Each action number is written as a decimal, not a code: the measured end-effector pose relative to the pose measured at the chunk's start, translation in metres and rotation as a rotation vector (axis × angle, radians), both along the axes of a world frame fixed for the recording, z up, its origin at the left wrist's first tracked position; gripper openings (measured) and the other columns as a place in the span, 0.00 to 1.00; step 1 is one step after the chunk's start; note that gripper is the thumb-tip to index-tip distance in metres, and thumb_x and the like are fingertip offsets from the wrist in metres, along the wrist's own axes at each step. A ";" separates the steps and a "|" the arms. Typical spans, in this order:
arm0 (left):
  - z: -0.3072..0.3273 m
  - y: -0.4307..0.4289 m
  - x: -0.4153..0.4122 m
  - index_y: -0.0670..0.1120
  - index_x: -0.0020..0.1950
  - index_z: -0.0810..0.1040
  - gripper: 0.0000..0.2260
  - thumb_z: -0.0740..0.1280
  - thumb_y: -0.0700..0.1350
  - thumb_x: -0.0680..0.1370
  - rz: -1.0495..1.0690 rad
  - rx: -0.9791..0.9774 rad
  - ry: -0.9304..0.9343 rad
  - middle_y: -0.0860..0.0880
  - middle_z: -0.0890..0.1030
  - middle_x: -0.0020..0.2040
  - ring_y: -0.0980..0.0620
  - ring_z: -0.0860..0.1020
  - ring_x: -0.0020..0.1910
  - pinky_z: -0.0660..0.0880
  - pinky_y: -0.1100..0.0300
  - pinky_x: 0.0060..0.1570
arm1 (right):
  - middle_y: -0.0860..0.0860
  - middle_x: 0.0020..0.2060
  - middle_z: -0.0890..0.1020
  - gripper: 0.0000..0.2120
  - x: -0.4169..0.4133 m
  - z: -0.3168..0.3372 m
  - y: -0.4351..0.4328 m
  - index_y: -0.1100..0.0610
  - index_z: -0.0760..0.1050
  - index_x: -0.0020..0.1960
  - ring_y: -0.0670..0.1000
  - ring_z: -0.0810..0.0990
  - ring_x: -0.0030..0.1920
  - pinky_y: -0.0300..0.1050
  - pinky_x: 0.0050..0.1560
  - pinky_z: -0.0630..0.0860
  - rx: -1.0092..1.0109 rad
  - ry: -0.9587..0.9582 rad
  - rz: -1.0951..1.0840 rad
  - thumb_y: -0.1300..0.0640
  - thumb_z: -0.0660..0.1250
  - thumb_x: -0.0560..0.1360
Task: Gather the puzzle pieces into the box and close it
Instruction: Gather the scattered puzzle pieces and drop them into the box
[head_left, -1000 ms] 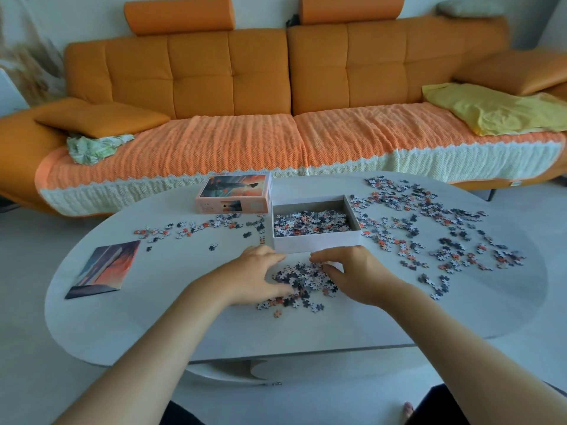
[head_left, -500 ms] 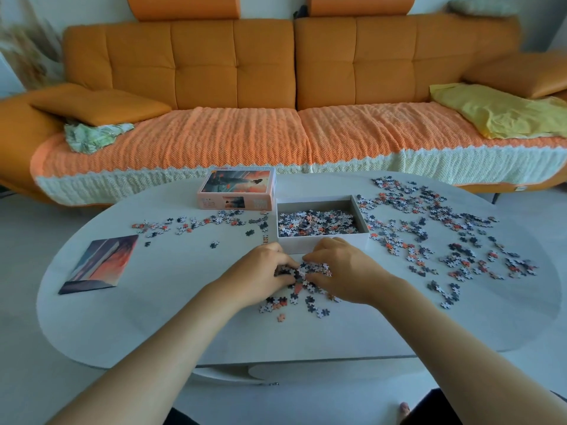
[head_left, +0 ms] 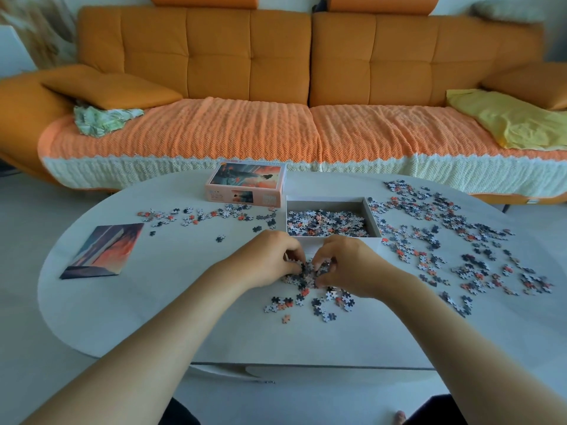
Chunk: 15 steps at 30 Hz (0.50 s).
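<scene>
An open white box [head_left: 372, 214] holding several puzzle pieces stands mid-table. Its printed lid [head_left: 247, 185] lies just left of it, behind a thin trail of pieces [head_left: 196, 214]. Right in front of the box, my left hand [head_left: 270, 259] and my right hand [head_left: 346, 263] curl toward each other and grip a small heap of pieces [head_left: 308, 273] between their fingers. Loose pieces [head_left: 320, 305] remain on the table below the hands. A wide scatter of pieces [head_left: 445, 240] covers the table's right side.
A picture card [head_left: 104, 250] lies on the left of the oval white table [head_left: 153, 302]. An orange sofa [head_left: 276, 87] with a knitted cover runs behind the table. My knees show below the table's near edge.
Both hands have drawn together, from spread on either side of the heap to cupped tight around it, and shifted a little toward the box. The camera has tilted slightly.
</scene>
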<state>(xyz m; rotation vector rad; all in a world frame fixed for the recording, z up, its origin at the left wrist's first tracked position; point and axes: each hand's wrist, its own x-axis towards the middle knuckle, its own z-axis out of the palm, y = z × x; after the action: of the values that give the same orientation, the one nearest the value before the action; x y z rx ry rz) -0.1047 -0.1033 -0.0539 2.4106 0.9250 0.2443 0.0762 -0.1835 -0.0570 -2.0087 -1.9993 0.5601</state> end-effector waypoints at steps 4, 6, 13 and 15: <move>0.013 0.001 0.004 0.53 0.49 0.83 0.04 0.73 0.47 0.74 -0.005 -0.089 0.005 0.59 0.79 0.44 0.62 0.76 0.41 0.70 0.66 0.39 | 0.42 0.39 0.79 0.06 0.003 0.011 0.000 0.47 0.82 0.40 0.42 0.78 0.38 0.31 0.35 0.72 0.004 0.064 -0.035 0.56 0.78 0.67; 0.022 0.002 0.007 0.54 0.48 0.84 0.04 0.74 0.47 0.74 -0.004 -0.112 -0.039 0.59 0.80 0.42 0.61 0.77 0.41 0.72 0.64 0.40 | 0.43 0.36 0.82 0.06 0.007 0.018 0.000 0.49 0.82 0.40 0.43 0.81 0.36 0.32 0.36 0.75 0.002 0.111 -0.052 0.58 0.77 0.68; 0.032 0.017 0.031 0.51 0.48 0.84 0.04 0.73 0.45 0.75 0.095 0.033 -0.292 0.55 0.81 0.44 0.56 0.78 0.42 0.75 0.59 0.42 | 0.48 0.31 0.83 0.07 0.028 0.034 0.014 0.52 0.82 0.38 0.46 0.82 0.31 0.38 0.37 0.80 0.272 0.311 -0.261 0.62 0.77 0.69; 0.025 0.022 0.040 0.49 0.49 0.83 0.04 0.72 0.43 0.76 0.119 0.129 -0.287 0.52 0.79 0.46 0.55 0.76 0.43 0.72 0.61 0.43 | 0.46 0.32 0.82 0.05 0.031 0.031 0.020 0.53 0.82 0.39 0.46 0.80 0.32 0.36 0.35 0.78 0.362 0.284 -0.321 0.61 0.76 0.69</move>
<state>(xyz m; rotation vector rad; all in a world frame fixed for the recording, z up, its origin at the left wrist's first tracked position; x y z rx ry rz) -0.0649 -0.0808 -0.0285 2.3550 0.9433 0.6933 0.1074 -0.1634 -0.0261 -1.8518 -1.4541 0.3561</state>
